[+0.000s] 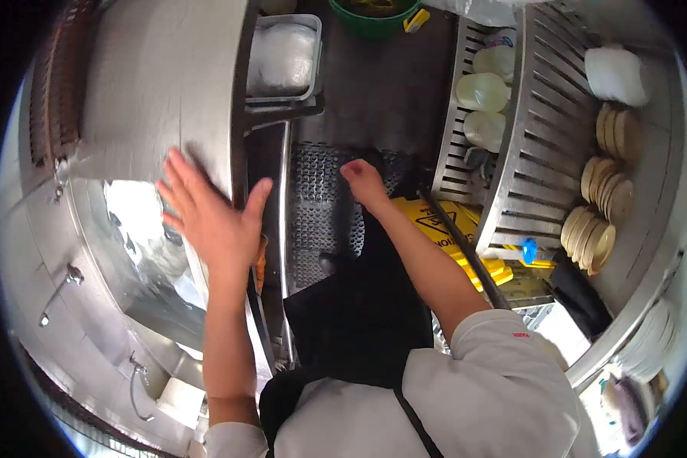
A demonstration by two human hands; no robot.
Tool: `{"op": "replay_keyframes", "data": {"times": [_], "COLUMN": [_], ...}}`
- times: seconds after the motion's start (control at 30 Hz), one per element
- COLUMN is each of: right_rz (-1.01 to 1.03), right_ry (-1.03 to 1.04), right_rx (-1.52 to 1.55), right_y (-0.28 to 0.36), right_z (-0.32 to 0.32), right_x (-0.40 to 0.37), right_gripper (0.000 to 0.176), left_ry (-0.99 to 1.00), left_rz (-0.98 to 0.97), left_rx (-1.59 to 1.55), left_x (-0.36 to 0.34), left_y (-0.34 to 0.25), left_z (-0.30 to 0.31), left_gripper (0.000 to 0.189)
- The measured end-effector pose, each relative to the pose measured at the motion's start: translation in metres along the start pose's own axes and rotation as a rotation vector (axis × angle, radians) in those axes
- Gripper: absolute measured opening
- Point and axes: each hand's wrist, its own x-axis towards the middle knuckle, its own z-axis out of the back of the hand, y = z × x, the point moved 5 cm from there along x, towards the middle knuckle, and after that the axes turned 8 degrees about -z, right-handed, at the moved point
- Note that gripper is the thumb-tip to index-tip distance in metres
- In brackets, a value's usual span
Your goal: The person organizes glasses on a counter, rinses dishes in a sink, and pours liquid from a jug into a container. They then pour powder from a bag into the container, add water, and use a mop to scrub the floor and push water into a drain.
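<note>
My left hand (220,221) is spread wide, palm down, over the edge of the steel counter (160,99), with nothing in it. Its fingers point away from me, and the thumb stands out to the right. Just left of it lies the steel sink (156,294), with something pale and shiny inside. My right hand (365,185) is in front of me above the perforated black floor mat (317,195). Its fingers are curled in, and nothing shows between them.
On the right, slatted steel shelves (538,114) hold stacked bowls (588,238) and pale jugs (484,91). A yellow caution sign (435,217) and a dark pole (466,252) stand beside my right arm. Ahead are a clear plastic tub (284,61) and a green basin (370,27).
</note>
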Motion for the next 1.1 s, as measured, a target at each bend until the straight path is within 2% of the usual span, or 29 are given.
{"op": "replay_keyframes", "data": {"times": [0.2,0.27,0.33,0.37,0.47,0.6,0.7,0.83,1.03,1.1], "right_rz": [0.247,0.270,0.231,0.235,0.197,0.261,0.278,0.245,0.064,-0.016], "right_ry": [-0.190,-0.279,-0.271,-0.291,-0.395,-0.433,-0.368,-0.339,-0.353,-0.414], "right_rx": [-0.002,-0.025,0.195,0.224,0.207,0.179,0.259,0.388,0.520,0.528], "right_y": [-0.059,-0.088,-0.125,-0.158,-0.198,-0.199,-0.174,-0.159,-0.113,-0.112], "right_z": [-0.011,-0.003,0.001,0.003,0.012,0.024,0.038,0.065,0.131,0.164], "right_x": [-0.100,-0.149,-0.191,-0.191,-0.230,-0.270,-0.288,-0.253,-0.106,-0.028], "right_gripper": [0.031,0.029,0.023,0.021,0.020,0.018,0.020,0.023,0.019,0.027], "left_ry": [-0.060,-0.048,-0.025,-0.020,0.048,0.076,0.108,0.098,0.047,0.038], "left_rz": [-0.210,-0.225,-0.204,-0.194,-0.171,-0.160,-0.130,-0.121,-0.118,-0.075], "left_rx": [0.001,0.105,0.119,0.119,0.123,0.086,0.107,0.093,0.080,0.082], "left_x": [-0.028,-0.063,-0.110,-0.131,-0.186,-0.218,-0.218,-0.215,-0.210,-0.203], "left_y": [0.016,0.023,0.040,0.050,0.069,0.081,0.076,0.076,0.074,0.069], "left_z": [0.002,0.009,0.011,0.010,0.017,0.024,0.027,0.025,0.012,0.007], "left_gripper": [0.111,0.108,0.103,0.105,0.105,0.106,0.107,0.107,0.109,0.108]}}
